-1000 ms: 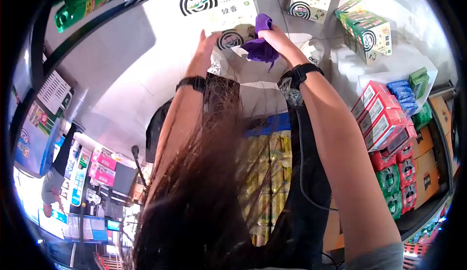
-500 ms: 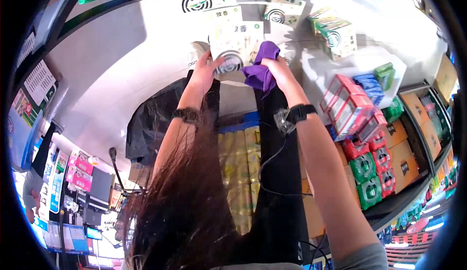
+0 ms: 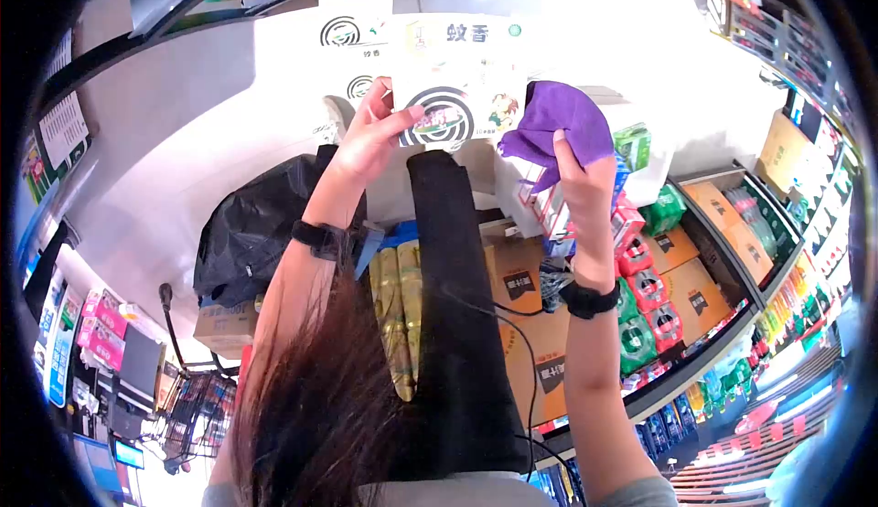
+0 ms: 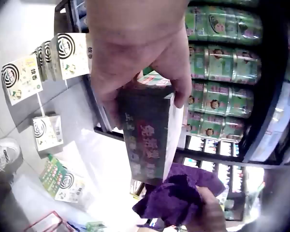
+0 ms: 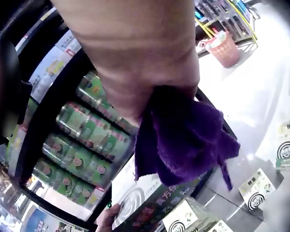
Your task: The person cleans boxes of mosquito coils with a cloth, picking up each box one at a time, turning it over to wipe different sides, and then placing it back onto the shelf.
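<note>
My left hand (image 3: pixel 368 141) grips the left side of a white box (image 3: pixel 462 73) printed with a black spiral, thumb across its front. From the left wrist view, the left hand (image 4: pixel 137 63) holds the box (image 4: pixel 147 133) by one end, its dark printed side showing. A bunched purple cloth (image 3: pixel 572 123) is pinched in my right hand (image 3: pixel 585 192), at the box's right edge. The right wrist view shows the cloth (image 5: pixel 183 140) hanging from the right hand (image 5: pixel 145 92) over part of the box (image 5: pixel 135 195).
Similar boxes (image 3: pixel 352 22) stand on the floor behind. A black bag (image 3: pixel 261 228) lies at the left; bottle packs (image 3: pixel 649 301) and brown cartons (image 3: pixel 690 292) are at the right. Shelves of green packs (image 4: pixel 222 63) stand beside the box in the left wrist view.
The box has come up closer to the head camera in my left hand. My right hand has moved right with the cloth, which is more spread out. The view has shifted to the right.
</note>
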`<action>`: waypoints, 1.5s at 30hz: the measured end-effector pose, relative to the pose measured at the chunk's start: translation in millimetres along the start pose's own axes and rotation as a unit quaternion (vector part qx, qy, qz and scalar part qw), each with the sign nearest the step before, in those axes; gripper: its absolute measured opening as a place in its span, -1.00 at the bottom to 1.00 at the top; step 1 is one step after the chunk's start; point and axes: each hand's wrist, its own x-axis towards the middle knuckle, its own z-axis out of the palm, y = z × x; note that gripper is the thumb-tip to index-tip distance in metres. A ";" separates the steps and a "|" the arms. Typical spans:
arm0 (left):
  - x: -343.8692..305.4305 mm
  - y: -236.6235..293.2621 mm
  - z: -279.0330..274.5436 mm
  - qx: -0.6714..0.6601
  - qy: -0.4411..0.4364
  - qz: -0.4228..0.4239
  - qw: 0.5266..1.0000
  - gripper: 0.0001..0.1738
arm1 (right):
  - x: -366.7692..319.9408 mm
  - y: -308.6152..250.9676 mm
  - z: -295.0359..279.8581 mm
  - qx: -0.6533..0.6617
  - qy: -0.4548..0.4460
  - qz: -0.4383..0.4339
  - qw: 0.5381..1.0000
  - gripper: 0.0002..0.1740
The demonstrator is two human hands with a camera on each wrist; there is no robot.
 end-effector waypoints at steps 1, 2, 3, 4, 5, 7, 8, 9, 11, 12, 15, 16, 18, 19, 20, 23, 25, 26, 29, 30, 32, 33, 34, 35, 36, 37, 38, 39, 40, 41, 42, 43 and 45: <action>-1.2 8.2 11.1 -0.011 -0.009 -0.001 1.000 -0.58 | 0.2 -10.0 -7.5 -0.083 0.037 -0.077 0.993 -0.84; -3.4 14.1 19.5 -0.011 -0.019 0.007 1.000 -0.58 | -0.3 -13.3 -11.9 -0.061 0.079 -0.103 0.990 -0.87; -6.8 19.7 26.9 -0.010 -0.021 0.014 1.000 -0.58 | -3.0 -26.0 -13.9 -0.059 0.110 -0.088 0.988 -0.84; -11.7 24.5 33.5 -0.003 -0.032 0.016 0.999 -0.56 | -2.4 -36.9 -13.4 -0.054 0.135 -0.103 0.984 -0.79; -17.7 28.3 38.6 0.004 -0.041 0.016 0.999 -0.55 | -3.1 -48.2 -11.0 -0.050 0.159 -0.116 0.979 -0.74; -30.1 34.5 48.9 0.018 -0.050 0.008 0.999 -0.51 | -13.1 -85.4 4.7 0.056 0.107 -0.035 0.992 -0.60; -36.0 35.5 56.4 0.033 -0.061 0.029 0.997 -0.46 | -12.0 -64.2 9.7 -0.090 0.086 -0.100 0.987 -0.48; -42.8 37.6 66.4 0.048 -0.072 0.049 0.995 -0.42 | -8.9 -64.7 19.3 -0.190 0.079 -0.209 0.956 -0.43; -56.5 43.8 83.3 0.041 -0.056 0.056 0.996 -0.24 | -18.2 -78.3 33.1 -0.210 0.052 -0.214 0.953 -0.43; -59.9 42.1 85.5 0.072 -0.044 0.065 0.994 -0.23 | -21.6 -82.6 38.7 -0.191 0.034 -0.209 0.958 -0.44; -64.9 32.9 90.0 0.086 0.007 0.086 0.993 -0.38 | -30.8 -98.2 50.9 -0.166 -0.028 -0.221 0.961 -0.46; -65.1 31.6 90.8 0.071 0.025 0.077 0.994 -0.40 | -30.7 -101.7 49.9 -0.162 -0.044 -0.231 0.958 -0.46; -67.1 35.3 95.5 0.049 0.034 0.075 0.995 -0.41 | -28.4 -101.0 45.1 -0.164 -0.065 -0.248 0.953 -0.43; -68.6 36.1 93.2 0.136 0.021 0.114 0.984 -0.40 | -25.2 -98.0 40.2 -0.178 -0.069 -0.233 0.954 -0.40; -70.0 38.1 92.0 0.121 0.010 0.097 0.988 -0.38 | -20.4 -87.9 38.4 -0.186 -0.029 -0.238 0.953 -0.40; -75.6 42.9 92.9 0.118 0.014 0.070 0.990 -0.34 | -7.6 -75.4 24.2 -0.210 0.038 -0.198 0.957 -0.44; -77.9 42.4 91.4 0.118 0.020 0.075 0.990 -0.32 | -0.1 -68.8 17.0 -0.137 0.068 -0.197 0.968 -0.49; -79.2 42.9 90.9 0.112 0.019 0.072 0.991 -0.30 | 1.3 -67.3 12.9 -0.102 0.061 -0.199 0.973 -0.52; -81.5 44.9 94.3 0.091 0.015 0.066 0.994 -0.29 | -1.8 -78.0 10.7 -0.121 0.087 -0.208 0.967 -0.53; -80.5 44.3 94.9 0.100 0.009 0.069 0.993 -0.28 | -3.2 -80.8 14.0 -0.158 0.103 -0.208 0.960 -0.53; -78.2 41.5 97.6 0.105 0.007 0.064 0.992 -0.28 | -8.0 -86.0 21.7 -0.220 0.099 -0.218 0.946 -0.53; -77.3 39.5 98.7 0.111 0.013 0.062 0.992 -0.29 | -9.8 -89.3 26.7 -0.235 0.084 -0.225 0.942 -0.52; -75.3 37.3 98.0 0.092 0.008 0.080 0.992 -0.34 | -13.9 -96.4 30.7 -0.226 0.047 -0.235 0.944 -0.51; -71.6 32.2 87.4 0.063 -0.024 0.094 0.993 -0.42 | -21.0 -103.9 34.7 -0.215 0.008 -0.244 0.946 -0.49; -70.5 33.8 91.2 0.065 0.007 0.095 0.993 -0.45 | -27.8 -106.5 40.8 -0.194 0.018 -0.270 0.943 -0.49; -69.6 38.1 95.3 0.068 0.039 0.097 0.992 -0.48 | -34.0 -113.1 40.1 -0.195 -0.011 -0.272 0.942 -0.49; -70.0 44.1 95.5 0.076 0.038 0.107 0.991 -0.52 | -39.0 -113.9 39.9 -0.187 -0.018 -0.268 0.945 -0.49; -70.6 46.3 95.0 0.078 0.039 0.106 0.991 -0.52 | -41.7 -113.0 39.7 -0.179 -0.025 -0.263 0.948 -0.50; -71.4 48.0 94.6 0.072 0.035 0.113 0.990 -0.54 | -41.6 -109.5 37.2 -0.174 -0.023 -0.257 0.950 -0.51; -71.7 49.3 94.1 0.066 0.031 0.122 0.990 -0.55 | -40.5 -106.1 32.8 -0.170 -0.021 -0.252 0.953 -0.52; -73.4 54.1 91.2 0.063 0.014 0.100 0.993 -0.53 | -40.3 -107.3 28.3 -0.182 -0.003 -0.234 0.955 -0.53; -75.5 54.9 93.3 0.057 0.002 0.115 0.992 -0.49 | -39.7 -107.7 22.3 -0.203 0.000 -0.220 0.954 -0.53; -76.6 59.7 95.9 0.071 0.003 0.102 0.992 -0.47 | -39.3 -103.0 17.2 -0.214 0.042 -0.182 0.959 -0.53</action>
